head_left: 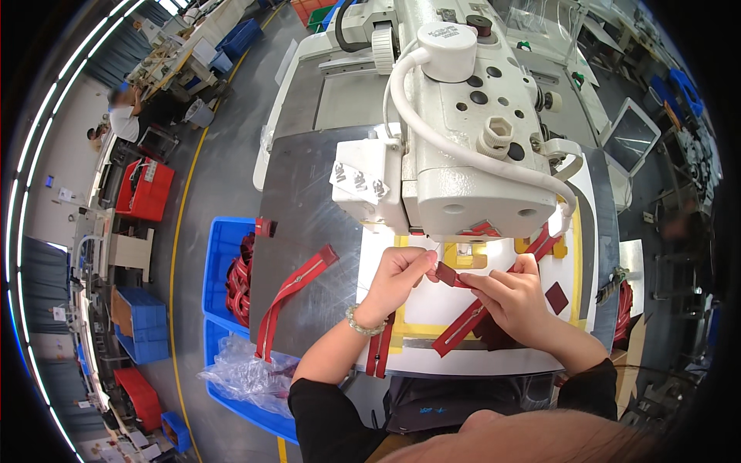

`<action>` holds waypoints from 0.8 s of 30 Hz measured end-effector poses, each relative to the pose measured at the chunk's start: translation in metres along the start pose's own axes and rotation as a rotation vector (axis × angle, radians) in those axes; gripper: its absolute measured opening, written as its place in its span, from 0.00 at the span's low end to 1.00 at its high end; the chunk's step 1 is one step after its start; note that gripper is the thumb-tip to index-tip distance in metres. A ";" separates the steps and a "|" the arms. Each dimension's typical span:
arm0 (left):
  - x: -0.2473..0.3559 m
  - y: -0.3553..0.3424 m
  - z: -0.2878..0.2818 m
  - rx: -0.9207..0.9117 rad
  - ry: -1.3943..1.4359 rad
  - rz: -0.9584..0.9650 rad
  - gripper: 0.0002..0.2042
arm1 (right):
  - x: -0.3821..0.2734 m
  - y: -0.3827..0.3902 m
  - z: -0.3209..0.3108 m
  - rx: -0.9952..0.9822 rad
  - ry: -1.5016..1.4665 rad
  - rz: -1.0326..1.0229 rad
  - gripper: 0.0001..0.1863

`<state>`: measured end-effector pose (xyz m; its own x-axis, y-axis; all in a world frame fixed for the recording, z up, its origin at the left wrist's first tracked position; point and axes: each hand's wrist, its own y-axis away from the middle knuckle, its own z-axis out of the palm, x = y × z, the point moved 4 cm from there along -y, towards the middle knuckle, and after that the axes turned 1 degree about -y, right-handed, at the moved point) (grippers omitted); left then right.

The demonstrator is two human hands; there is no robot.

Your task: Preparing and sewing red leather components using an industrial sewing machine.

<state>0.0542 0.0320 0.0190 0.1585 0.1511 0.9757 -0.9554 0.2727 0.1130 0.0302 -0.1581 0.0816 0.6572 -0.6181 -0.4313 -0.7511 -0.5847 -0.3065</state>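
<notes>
Under the head of a large white industrial sewing machine (485, 202), my two hands meet around the end of a red zipper. A dark red fabric tab (446, 274) shows between them. My left hand (401, 279) pinches the tab side, thumb and forefinger together, with a beaded bracelet on the wrist. My right hand (508, 295) is closed on the red tape just beside it. Beneath my right hand a red zipper (460, 330) lies slantwise on the white work plate. A dark red square patch (556, 298) rests to its right.
More red zippers lie about: a long zipper (287, 299) on the grey table, another zipper (377, 353) over the front edge. Left of the table stand a blue bin (219, 231) of red zippers and a clear plastic bag (251, 370). A screen (631, 137) stands right.
</notes>
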 end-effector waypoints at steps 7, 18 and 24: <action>0.005 0.000 0.003 -0.021 0.014 -0.039 0.17 | 0.004 -0.001 0.001 0.004 -0.184 0.057 0.09; -0.004 -0.011 -0.007 0.057 -0.002 -0.141 0.17 | 0.009 -0.002 -0.013 -0.087 -0.220 0.222 0.20; -0.005 -0.024 -0.039 0.122 -0.649 -0.064 0.12 | -0.007 0.003 -0.022 -0.445 -0.471 0.204 0.26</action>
<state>0.0857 0.0617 0.0044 0.0697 -0.4756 0.8769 -0.9765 0.1473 0.1575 0.0249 -0.1671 0.1027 0.3320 -0.5028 -0.7981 -0.6931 -0.7039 0.1551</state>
